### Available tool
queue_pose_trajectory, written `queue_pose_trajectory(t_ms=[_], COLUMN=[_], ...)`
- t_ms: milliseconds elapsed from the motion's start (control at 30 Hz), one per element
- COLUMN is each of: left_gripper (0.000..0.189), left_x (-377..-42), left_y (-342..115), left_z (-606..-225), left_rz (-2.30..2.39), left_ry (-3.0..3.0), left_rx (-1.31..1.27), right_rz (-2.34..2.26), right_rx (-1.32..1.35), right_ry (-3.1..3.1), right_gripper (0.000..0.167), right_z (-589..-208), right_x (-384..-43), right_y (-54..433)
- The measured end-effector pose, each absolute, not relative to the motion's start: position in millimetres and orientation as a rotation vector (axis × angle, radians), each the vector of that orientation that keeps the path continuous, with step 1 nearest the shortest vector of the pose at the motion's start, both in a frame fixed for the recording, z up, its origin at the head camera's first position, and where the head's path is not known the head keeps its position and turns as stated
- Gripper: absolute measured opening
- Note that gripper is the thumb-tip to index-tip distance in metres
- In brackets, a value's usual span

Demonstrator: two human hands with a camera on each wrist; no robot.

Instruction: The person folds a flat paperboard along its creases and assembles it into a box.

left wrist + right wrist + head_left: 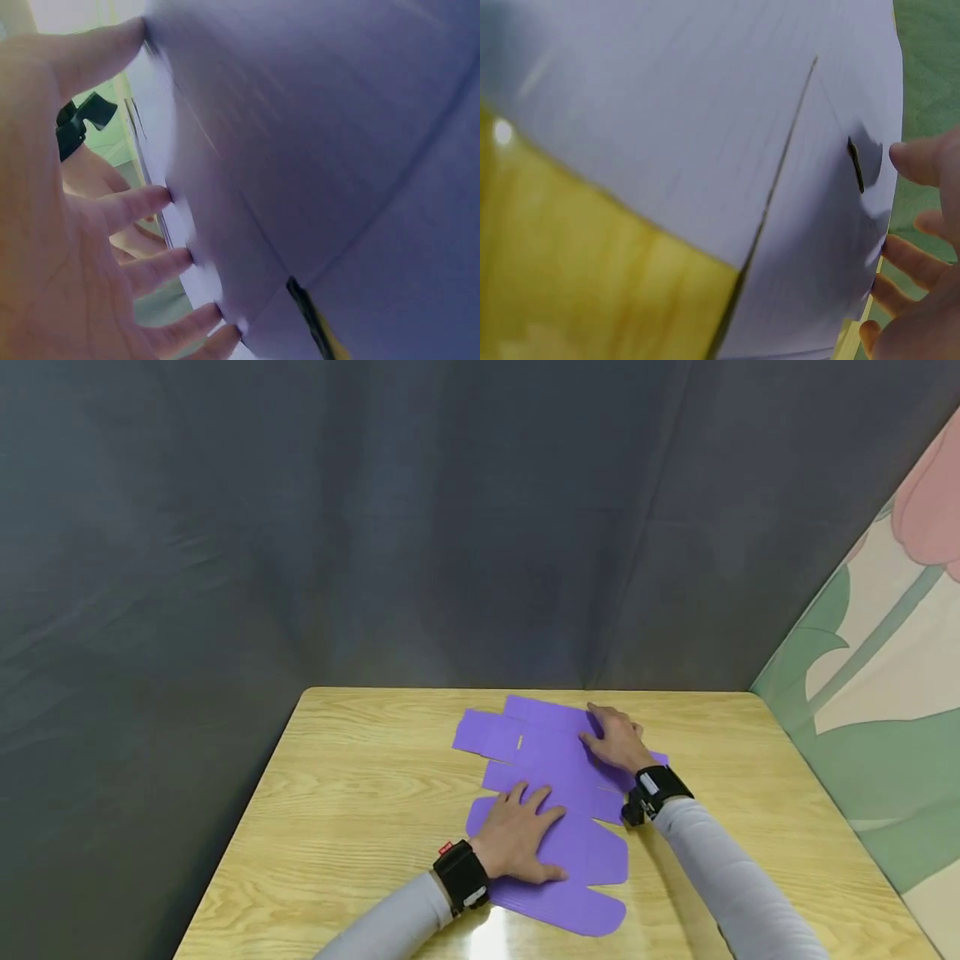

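Note:
A purple die-cut cardboard box blank [555,768] lies unfolded on the wooden table, its flaps sticking out to both sides. On its near part rests my left hand [517,839], fingers spread. The left wrist view shows that hand's fingertips [180,259] touching the purple cardboard [337,150]. My right hand [618,739] is at the far right part of the blank, thumb and fingers apart. Seen from the right wrist, its fingertips [900,251] meet the sheet, where a narrow slot [856,165] and a long cut line show. The cardboard under both palms is hidden.
The light wood table [360,793] extends around the blank. A dark grey curtain [480,527] hangs behind the table and along its left side. On the right is a cloth with a flower print [885,693]. Black straps with devices [461,875] circle both wrists.

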State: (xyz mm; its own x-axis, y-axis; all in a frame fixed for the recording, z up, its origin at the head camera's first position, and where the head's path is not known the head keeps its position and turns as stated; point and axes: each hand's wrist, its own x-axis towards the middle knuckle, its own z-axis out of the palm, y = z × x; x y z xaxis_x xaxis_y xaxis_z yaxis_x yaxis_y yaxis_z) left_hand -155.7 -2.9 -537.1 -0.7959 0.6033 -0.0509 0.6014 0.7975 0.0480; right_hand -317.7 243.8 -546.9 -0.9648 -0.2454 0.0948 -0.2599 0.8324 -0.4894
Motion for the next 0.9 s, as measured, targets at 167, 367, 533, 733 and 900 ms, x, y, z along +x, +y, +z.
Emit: queue_pose_trajectory(t_ms=[167,367,533,733,900], left_gripper=[0.093,0.094,0.095,0.094,0.095], left_x=[-152,-145,-137,-132,-130], left_y=[4,11,14,16,20], left_z=[-542,-548,-543,-539,-541], left_rz=[0.012,0.015,0.081,0.08,0.083], left_ry=[2.924,2.95,2.992,3.03,3.044], left_rx=[0.959,0.911,0.836,0.765,0.698], right_rz=[0.831,0.83,0.772,0.771,0.776], right_rx=[0.409,0.399,0.414,0.433,0.465], right_ry=[-2.94,-2.893,-2.865,-2.874,-2.874], right_gripper=[0.058,0.049,0.038,0.032,0.03], right_z=[-550,-553,-552,-548,-543], right_x=[-321,-326,-329,-332,-334], right_y=[243,241,238,227,220])
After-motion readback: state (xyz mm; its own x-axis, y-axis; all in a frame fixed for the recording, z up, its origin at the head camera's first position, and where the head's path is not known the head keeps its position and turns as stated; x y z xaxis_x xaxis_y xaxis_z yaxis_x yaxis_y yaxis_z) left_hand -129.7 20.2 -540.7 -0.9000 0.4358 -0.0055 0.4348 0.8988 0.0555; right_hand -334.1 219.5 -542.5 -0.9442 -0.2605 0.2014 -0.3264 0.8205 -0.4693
